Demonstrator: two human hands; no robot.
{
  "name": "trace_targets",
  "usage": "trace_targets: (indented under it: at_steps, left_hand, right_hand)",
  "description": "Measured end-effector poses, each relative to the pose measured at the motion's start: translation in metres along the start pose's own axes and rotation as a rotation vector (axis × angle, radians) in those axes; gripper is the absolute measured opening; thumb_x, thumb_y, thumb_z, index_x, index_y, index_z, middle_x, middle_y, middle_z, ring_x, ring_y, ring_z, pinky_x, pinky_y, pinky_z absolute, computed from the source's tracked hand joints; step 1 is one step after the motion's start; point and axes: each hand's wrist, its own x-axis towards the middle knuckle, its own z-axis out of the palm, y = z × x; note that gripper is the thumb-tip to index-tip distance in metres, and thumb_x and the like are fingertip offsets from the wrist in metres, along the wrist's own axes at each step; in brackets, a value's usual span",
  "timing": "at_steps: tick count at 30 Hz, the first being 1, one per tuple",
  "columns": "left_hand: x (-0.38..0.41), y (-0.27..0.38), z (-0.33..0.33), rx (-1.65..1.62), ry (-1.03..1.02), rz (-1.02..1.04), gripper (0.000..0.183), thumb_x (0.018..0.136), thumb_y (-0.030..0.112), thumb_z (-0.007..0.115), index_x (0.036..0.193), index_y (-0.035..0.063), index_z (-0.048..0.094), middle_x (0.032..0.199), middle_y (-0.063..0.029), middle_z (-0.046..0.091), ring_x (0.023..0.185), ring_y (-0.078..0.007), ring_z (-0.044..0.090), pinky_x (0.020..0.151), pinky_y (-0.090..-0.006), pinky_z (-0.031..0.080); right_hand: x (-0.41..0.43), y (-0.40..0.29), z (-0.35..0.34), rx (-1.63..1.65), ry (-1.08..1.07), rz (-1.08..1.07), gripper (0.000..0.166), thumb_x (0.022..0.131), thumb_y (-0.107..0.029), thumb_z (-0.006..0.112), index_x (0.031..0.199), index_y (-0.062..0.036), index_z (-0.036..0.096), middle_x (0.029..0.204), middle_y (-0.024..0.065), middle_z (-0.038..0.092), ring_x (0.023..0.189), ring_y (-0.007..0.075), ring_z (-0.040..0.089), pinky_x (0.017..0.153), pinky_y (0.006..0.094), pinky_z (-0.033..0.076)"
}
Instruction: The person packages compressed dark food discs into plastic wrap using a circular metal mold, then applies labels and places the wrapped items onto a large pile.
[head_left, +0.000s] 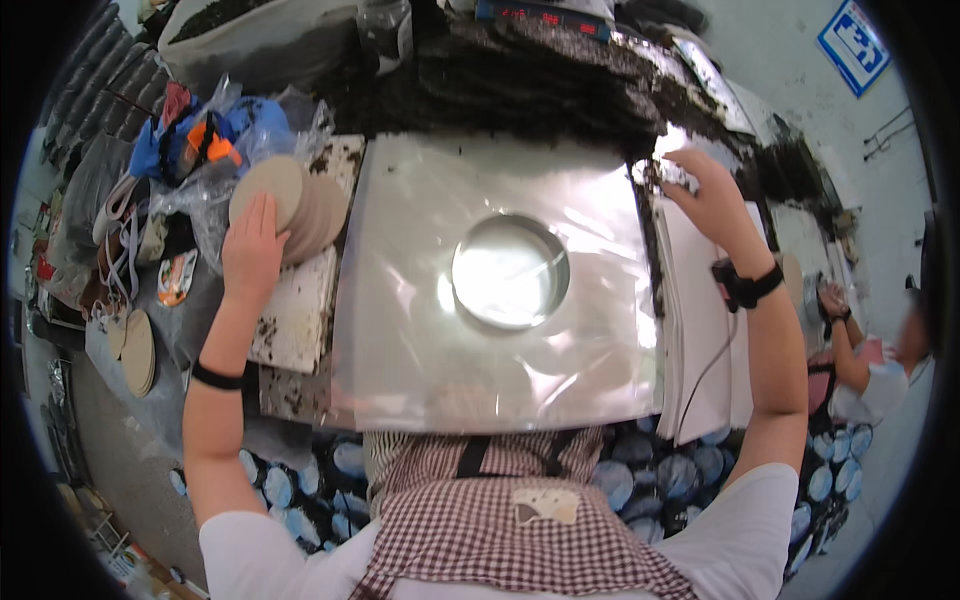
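My left hand (255, 251) lies with its fingers flat on the top of a stack of round tan board discs (319, 217); the uppermost disc (262, 176) sits off to the left of the others. Whether the fingers grip it is not plain. In front of me, a shallow round metal ring (559, 296) rests on a wide sheet of clear, shiny plastic film (405, 360). My right hand (705, 191) is raised beyond the film's right edge, over the far end of a pile of white sheets (697, 322). Its fingers are apart and nothing shows between them.
Dark loose material (525, 82) is heaped behind the film, below a blue device with red digits (544, 21). Plastic bags (202, 195) crowd the left. More tan discs (139, 352) lie lower left. A co-worker (862, 367) is at the right. A cable (705, 375) trails from my right wrist.
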Motion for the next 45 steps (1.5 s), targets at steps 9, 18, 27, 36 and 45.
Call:
trace_targets:
  at_steps: [9,18,27,36,45]
  left_hand:
    - [-0.002,-0.004,-0.04,-0.066,0.099,0.214,0.035,0.085,-0.002,0.07,0.12,-0.0009,0.071,0.118,-0.0164,0.075,0.107,-0.0339,0.074,0.085,-0.0425,0.059]
    - [0.063,0.226,-0.081,-0.616,0.325,0.603,0.043,0.096,0.034,0.07,0.121,-0.0008,0.072,0.128,-0.0165,0.073,0.121,-0.0328,0.07,0.099,-0.0439,0.059]
    - [0.039,0.286,-0.012,-0.889,-0.503,0.313,0.044,0.101,0.041,0.065,0.124,0.0036,0.07,0.137,-0.0197,0.066,0.124,-0.0325,0.065,0.1,-0.0437,0.054]
    - [0.053,0.271,-0.032,-0.91,-0.141,0.176,0.07,0.083,0.027,0.087,0.14,0.003,0.055,0.129,-0.0158,0.059,0.114,-0.0368,0.064,0.096,-0.045,0.054]
    - [0.077,0.296,0.003,-0.646,-0.677,0.188,0.101,0.065,0.03,0.097,0.142,0.0052,0.037,0.131,-0.0238,0.055,0.106,-0.0404,0.069,0.086,-0.048,0.06]
  right_hand:
    - [0.241,0.101,0.141,-0.188,0.033,-0.051,0.053,0.093,-0.007,0.055,0.147,-0.0045,0.056,0.144,0.0247,0.061,0.136,0.0415,0.056,0.115,0.0462,0.045]
    - [0.177,0.044,0.043,-0.097,0.702,-0.251,0.042,0.096,-0.002,0.053,0.137,0.0042,0.059,0.121,0.0298,0.069,0.115,0.0472,0.064,0.103,0.0489,0.051]
    - [-0.063,-0.076,0.04,0.008,0.54,0.016,0.03,0.104,-0.004,0.057,0.133,0.0013,0.065,0.095,0.0149,0.072,0.081,0.0247,0.068,0.074,0.0358,0.053]
    - [-0.099,-0.109,0.157,-0.016,-0.257,-0.348,0.05,0.086,-0.005,0.063,0.135,-0.0007,0.064,0.146,0.0182,0.062,0.133,0.0358,0.06,0.11,0.0454,0.05]
    - [-0.03,-0.109,0.206,-0.111,-0.419,-0.121,0.038,0.074,0.0,0.072,0.11,0.0055,0.06,0.108,0.0223,0.062,0.101,0.0403,0.064,0.087,0.0464,0.055]
